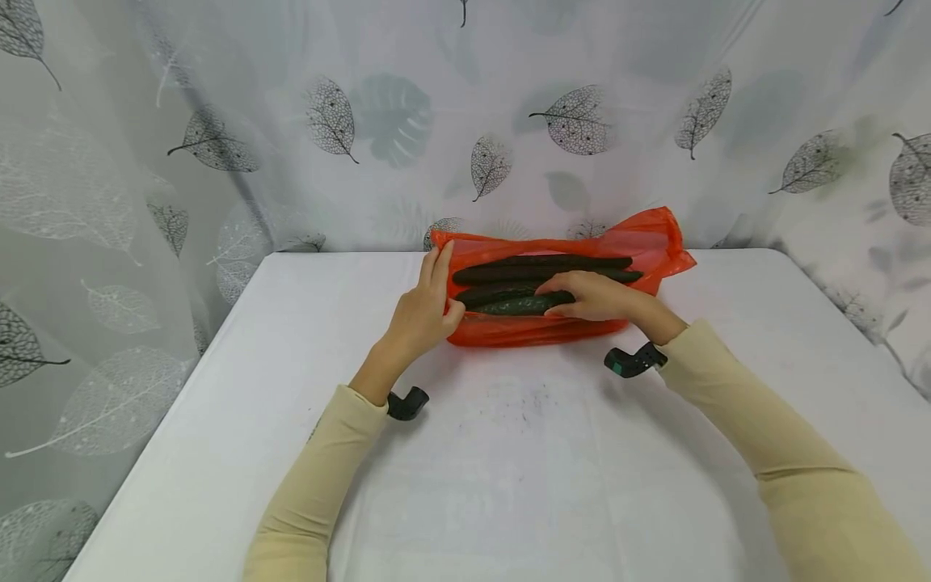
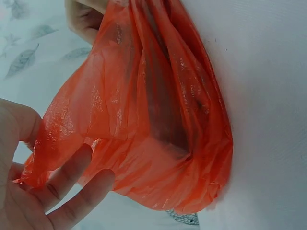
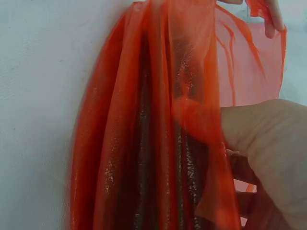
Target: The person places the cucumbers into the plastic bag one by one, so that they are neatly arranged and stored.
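Note:
A red plastic bag (image 1: 538,332) lies lengthwise near the far edge of the table, its mouth spread along the top. Several long dark green cucumbers (image 1: 541,275) lie side by side inside it. My left hand (image 1: 420,317) holds the bag's left end; in the left wrist view thin red film runs between its thumb and fingers. Reaching in from the right, my right hand (image 1: 595,296) grips the nearest cucumber (image 1: 518,306) around its right part. The right wrist view shows the right thumb (image 3: 194,120) through the film, inside the bag.
A white cloth covers the table (image 1: 494,485). Behind and to the left hangs a pale curtain (image 1: 465,105) with a leaf print. Black wrist cameras (image 1: 631,361) sit under both wrists. The bag's loose right end (image 1: 655,234) sticks up near the table's back edge.

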Available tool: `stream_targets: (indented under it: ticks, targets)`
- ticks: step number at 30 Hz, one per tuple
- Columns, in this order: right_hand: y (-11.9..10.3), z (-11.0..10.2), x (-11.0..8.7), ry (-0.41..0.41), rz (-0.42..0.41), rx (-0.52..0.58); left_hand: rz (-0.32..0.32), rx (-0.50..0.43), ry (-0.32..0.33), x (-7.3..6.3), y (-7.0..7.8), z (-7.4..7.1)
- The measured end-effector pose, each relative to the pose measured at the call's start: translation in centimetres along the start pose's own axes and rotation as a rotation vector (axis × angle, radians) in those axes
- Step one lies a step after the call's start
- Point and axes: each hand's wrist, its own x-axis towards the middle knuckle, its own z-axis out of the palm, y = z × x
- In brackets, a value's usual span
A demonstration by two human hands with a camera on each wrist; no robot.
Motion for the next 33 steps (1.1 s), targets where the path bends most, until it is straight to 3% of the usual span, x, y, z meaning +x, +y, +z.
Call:
stream_targets:
  ticks: [17, 23, 33]
  targets:
    - [1.3, 0.5, 0.2, 0.019, 0.030, 0.149, 0.025, -0.023, 0.013, -0.1, 0.6, -0.3]
    - [1.0, 0.7, -0.1, 0.009, -0.009, 0.138, 0.017, -0.029, 0.010, -0.1, 0.5, -0.4]
    - [0.0, 0.5, -0.7, 0.018, -0.084, 0.028, 0.013, -0.026, 0.013, -0.1, 0.8, -0.4]
